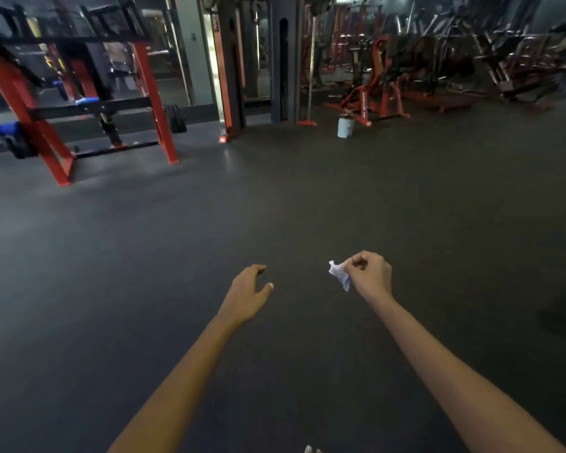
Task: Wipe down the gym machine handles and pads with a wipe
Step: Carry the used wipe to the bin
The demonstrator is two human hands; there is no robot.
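Note:
My right hand [370,274] pinches a small crumpled white wipe [340,274] between thumb and fingers, held out over the dark floor. My left hand [247,295] hangs beside it with loosely curled fingers and holds nothing. Both arms stretch forward in the lower middle of the head view. A red and black rack machine [79,103] with blue pads [5,128] stands at the far left. More red gym machines [383,86] line the back right, all well beyond my hands.
Dark rubber flooring [275,207] spreads between me and the machines. A white bucket [345,126] stands on the floor near the back middle. A tall cable tower [232,60] rises behind it. Black weight plates [176,118] lean by the rack.

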